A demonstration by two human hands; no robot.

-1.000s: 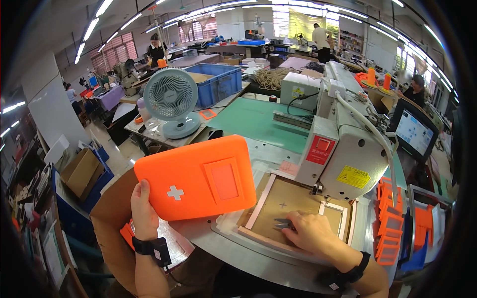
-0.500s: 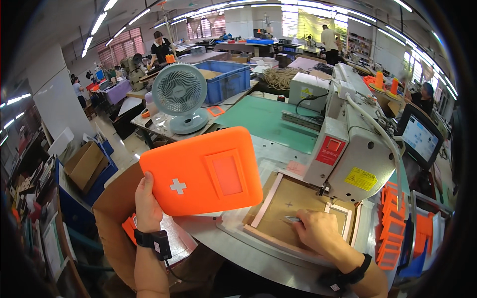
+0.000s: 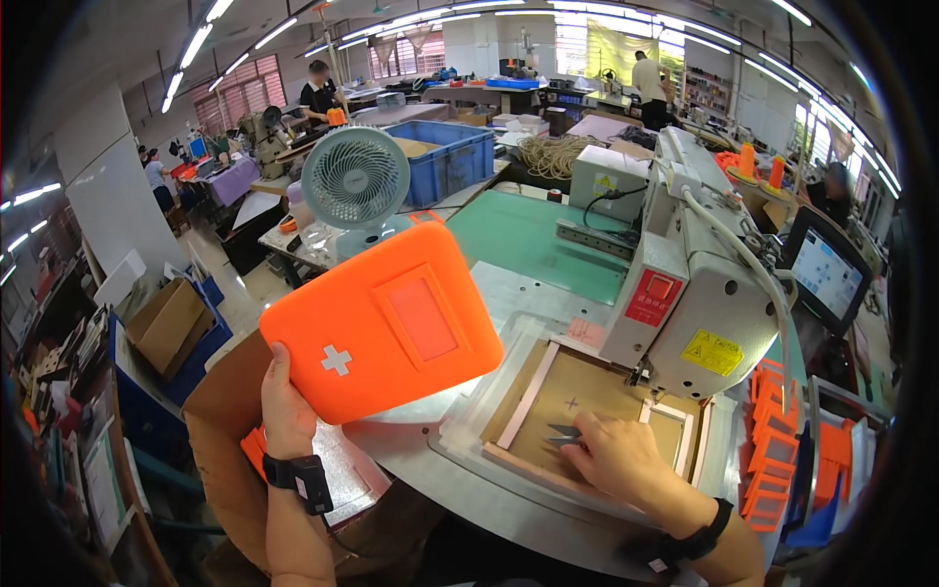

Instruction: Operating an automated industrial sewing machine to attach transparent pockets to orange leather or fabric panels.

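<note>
My left hand (image 3: 290,403) grips the lower left edge of a bright orange molded case (image 3: 396,318), thumb on its front. The case is tilted, with a white cross at its lower left and a framed, paler orange window at its right. My right hand (image 3: 626,452) holds small thread snips (image 3: 564,433), their two blades apart and pointing left. It is above the tan board of a sewing frame (image 3: 518,411), near a cross mark. The head of a sewing machine (image 3: 709,313) stands just beyond that hand.
Orange rectangular frames (image 3: 773,460) lie in a row at the right, beside a bin. A screen (image 3: 829,266) stands at the far right. Behind the case are a grey fan (image 3: 355,176) and a blue crate (image 3: 450,157). A cardboard box (image 3: 220,411) is at my left.
The orange case has swung counterclockwise, its right side rising, and shifted slightly left. In my right hand the snips' blades now show spread apart; that hand has moved little.
</note>
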